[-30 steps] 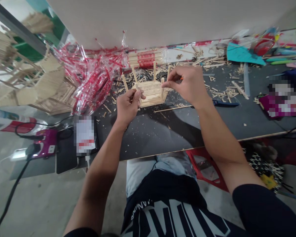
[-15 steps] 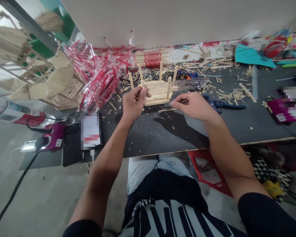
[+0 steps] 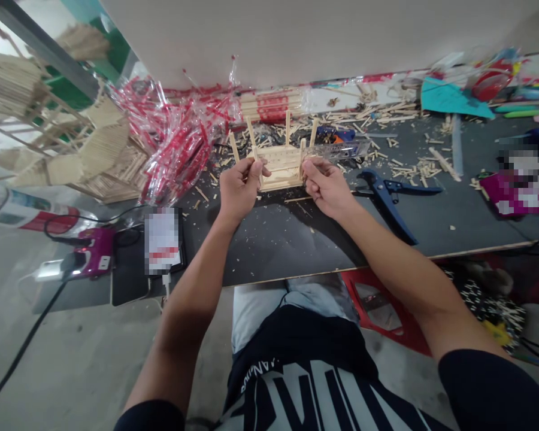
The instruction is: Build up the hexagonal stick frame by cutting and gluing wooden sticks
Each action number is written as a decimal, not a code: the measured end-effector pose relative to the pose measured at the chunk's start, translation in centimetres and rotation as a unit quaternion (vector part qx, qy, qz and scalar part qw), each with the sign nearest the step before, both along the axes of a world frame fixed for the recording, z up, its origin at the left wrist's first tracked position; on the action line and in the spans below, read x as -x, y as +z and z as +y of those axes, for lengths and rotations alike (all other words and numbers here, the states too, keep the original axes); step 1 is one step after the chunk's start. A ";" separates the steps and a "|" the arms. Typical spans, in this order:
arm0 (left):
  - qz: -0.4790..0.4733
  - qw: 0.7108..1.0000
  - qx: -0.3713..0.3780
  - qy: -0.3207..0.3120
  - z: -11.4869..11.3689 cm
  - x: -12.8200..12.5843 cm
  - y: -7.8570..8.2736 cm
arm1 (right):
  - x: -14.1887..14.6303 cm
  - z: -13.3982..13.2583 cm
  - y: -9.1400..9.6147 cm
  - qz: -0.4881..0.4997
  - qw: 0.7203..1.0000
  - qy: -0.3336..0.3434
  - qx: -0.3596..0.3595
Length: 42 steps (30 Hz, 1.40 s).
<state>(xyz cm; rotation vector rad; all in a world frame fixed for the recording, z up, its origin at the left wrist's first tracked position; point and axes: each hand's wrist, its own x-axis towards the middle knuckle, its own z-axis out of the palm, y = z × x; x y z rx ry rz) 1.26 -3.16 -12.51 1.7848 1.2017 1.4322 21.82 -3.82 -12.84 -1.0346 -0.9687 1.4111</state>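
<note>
A small model built of wooden sticks [image 3: 279, 166], with several upright posts, stands on the black work table [image 3: 296, 239]. My left hand [image 3: 238, 190] is closed on the model's left side, thumb and fingers pinching a post. My right hand [image 3: 326, 187] is closed on its right side, fingers curled round the right front post. Under the model a long thin stick [image 3: 296, 199] lies flat on the table.
Blue cutting pliers [image 3: 386, 194] lie right of my right hand. Wood offcuts litter the table. Red-and-clear wrappers [image 3: 175, 137] are heaped at the left, beside stick-built models [image 3: 94, 155]. A phone [image 3: 161, 242] and a purple power strip [image 3: 92, 257] lie at front left.
My right hand left the top of the model, dropped to the table, then came back and took hold of the model's right side. The left hand kept its grip.
</note>
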 end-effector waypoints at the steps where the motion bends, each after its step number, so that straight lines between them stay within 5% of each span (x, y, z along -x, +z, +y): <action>1: -0.003 1.000 0.000 -0.002 0.0 0.0 0.0 | 0.0 0.0 -0.1 0.008 1.000 -0.002 -0.003; 42: 0.016 1.000 -0.012 0.007 -0.3 0.0 -0.5 | 0.4 -0.5 -0.1 0.035 0.999 -0.003 -0.041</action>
